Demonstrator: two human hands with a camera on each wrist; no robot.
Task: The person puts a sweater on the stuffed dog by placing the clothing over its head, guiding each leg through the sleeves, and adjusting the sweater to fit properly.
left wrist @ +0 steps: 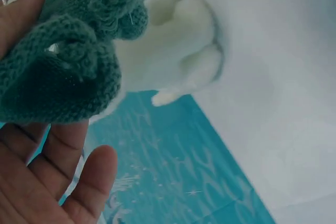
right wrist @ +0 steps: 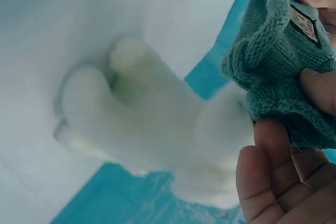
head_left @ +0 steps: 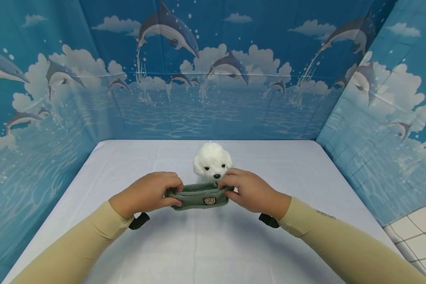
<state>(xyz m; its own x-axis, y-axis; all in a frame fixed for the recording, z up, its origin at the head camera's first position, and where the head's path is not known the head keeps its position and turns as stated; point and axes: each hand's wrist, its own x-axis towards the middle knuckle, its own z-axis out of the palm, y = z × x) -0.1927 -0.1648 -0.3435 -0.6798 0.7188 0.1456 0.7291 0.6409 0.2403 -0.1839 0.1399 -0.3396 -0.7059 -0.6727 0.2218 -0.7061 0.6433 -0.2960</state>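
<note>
A small green knitted garment (head_left: 195,201) with a sewn-on patch is stretched sideways above the table. My left hand (head_left: 147,193) pinches its left end between thumb and fingers. At the other end, my right hand (head_left: 252,193) grips the knit near the rim. Just behind it a white plush dog (head_left: 211,157) faces me, its lower body hidden by the garment in the head view. Both wrist views show the plush dog's body and legs on the table, apart from my fingers. Open, gathered edges of the knit (left wrist: 68,72) show in the left wrist view.
A white cloth covers the table (head_left: 216,252). Blue dolphin-print curtains (head_left: 216,106) hang along its back and both sides. Light floor tiles (head_left: 420,236) show past the right edge. Dark straps (head_left: 139,221) sit below my wrists.
</note>
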